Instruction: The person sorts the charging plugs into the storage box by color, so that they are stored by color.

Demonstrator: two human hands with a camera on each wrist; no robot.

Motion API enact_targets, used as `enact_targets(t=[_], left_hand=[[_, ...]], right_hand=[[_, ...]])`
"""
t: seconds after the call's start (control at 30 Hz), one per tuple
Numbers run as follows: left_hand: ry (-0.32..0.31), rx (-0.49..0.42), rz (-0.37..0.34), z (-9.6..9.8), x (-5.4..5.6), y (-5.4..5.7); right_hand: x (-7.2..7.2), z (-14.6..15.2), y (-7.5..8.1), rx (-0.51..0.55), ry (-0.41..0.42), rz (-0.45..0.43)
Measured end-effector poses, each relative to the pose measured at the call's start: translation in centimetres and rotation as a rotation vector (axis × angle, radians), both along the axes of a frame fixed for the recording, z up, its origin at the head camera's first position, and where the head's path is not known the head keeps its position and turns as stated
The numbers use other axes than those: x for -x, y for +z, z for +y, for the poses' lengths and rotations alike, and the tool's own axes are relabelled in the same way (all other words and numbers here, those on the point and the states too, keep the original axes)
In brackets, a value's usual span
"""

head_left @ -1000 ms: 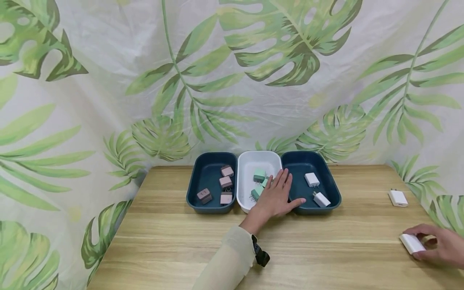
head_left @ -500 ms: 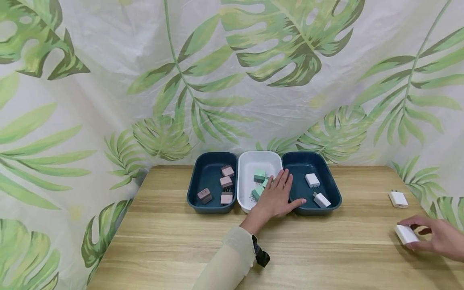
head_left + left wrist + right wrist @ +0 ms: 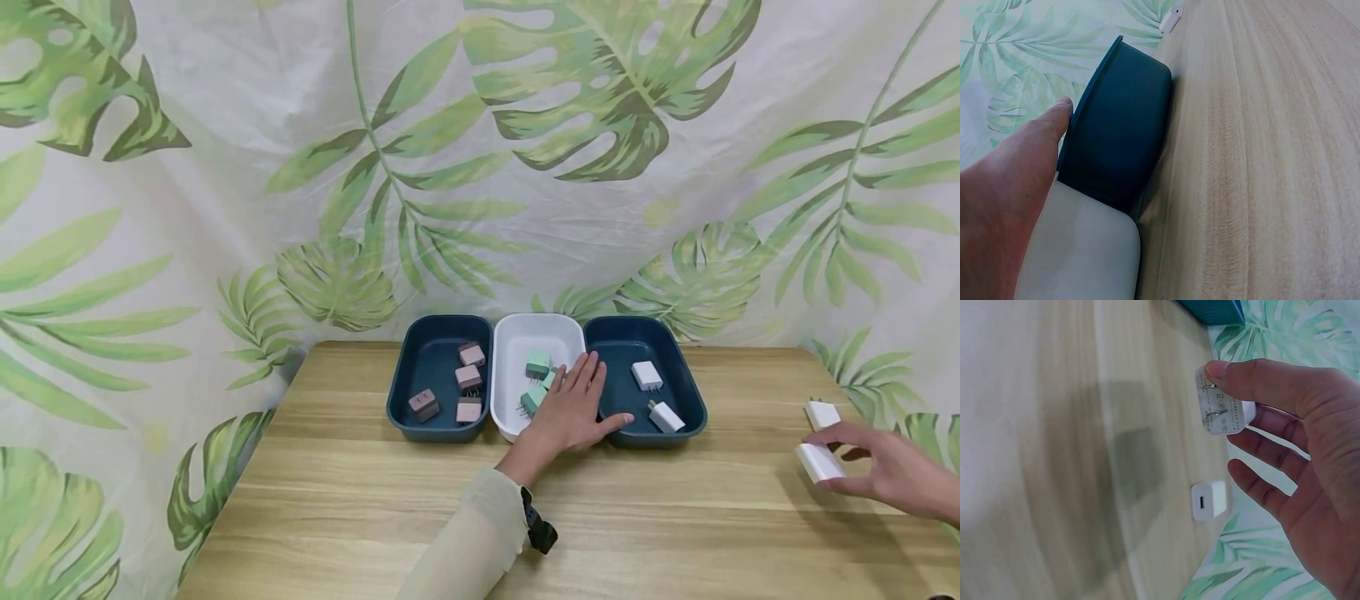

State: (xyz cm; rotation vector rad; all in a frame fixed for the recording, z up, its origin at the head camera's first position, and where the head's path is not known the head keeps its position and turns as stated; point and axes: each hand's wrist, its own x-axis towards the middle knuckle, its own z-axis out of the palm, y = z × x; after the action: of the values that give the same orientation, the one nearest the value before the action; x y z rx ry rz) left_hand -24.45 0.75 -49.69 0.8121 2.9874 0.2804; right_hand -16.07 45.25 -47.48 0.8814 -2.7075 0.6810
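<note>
My right hand (image 3: pixel 881 469) pinches a white charger plug (image 3: pixel 820 462) between thumb and fingers, above the table's right side. In the right wrist view its prongs and printed face show, and its shadow falls on the wood. Behind it a second white charger (image 3: pixel 1209 500) stands on the table, partly covered by my hand in the head view. My left hand (image 3: pixel 572 412) lies with straight fingers over the white tray (image 3: pixel 504 421) and the near rim of the right dark blue tray (image 3: pixel 693 375). Green chargers (image 3: pixel 537 364) sit in the white tray, partly hidden by that hand.
Two white chargers (image 3: pixel 647 376) lie in the right blue tray. The left blue tray (image 3: pixel 401 367) holds several pink and brown chargers (image 3: pixel 468 377). All three trays stand side by side at the table's (image 3: pixel 360 517) back edge, before a leaf-patterned cloth (image 3: pixel 225 208).
My right hand has lifted the white charger and carried it left and toward the back, now overlapping the second charger in the head view. My left hand has stayed in place.
</note>
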Motion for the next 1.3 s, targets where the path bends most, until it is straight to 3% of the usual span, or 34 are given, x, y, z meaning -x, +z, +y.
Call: enact_targets(t=[0.27, 0.7, 1.3], left_hand=[[0.005, 0.0, 0.014, 0.0, 0.0, -0.1], [0.004, -0.005, -0.018, 0.1, 0.4, -0.5], [-0.001, 0.008, 0.019, 0.0, 0.0, -0.3]], right_hand=[[1.1, -1.6, 1.4, -0.054, -0.041, 0.018], [2.8, -4.8, 3.7, -0.087, -0.019, 0.013], [5.4, -8.4, 4.6, -0.072, 0.067, 0.086]])
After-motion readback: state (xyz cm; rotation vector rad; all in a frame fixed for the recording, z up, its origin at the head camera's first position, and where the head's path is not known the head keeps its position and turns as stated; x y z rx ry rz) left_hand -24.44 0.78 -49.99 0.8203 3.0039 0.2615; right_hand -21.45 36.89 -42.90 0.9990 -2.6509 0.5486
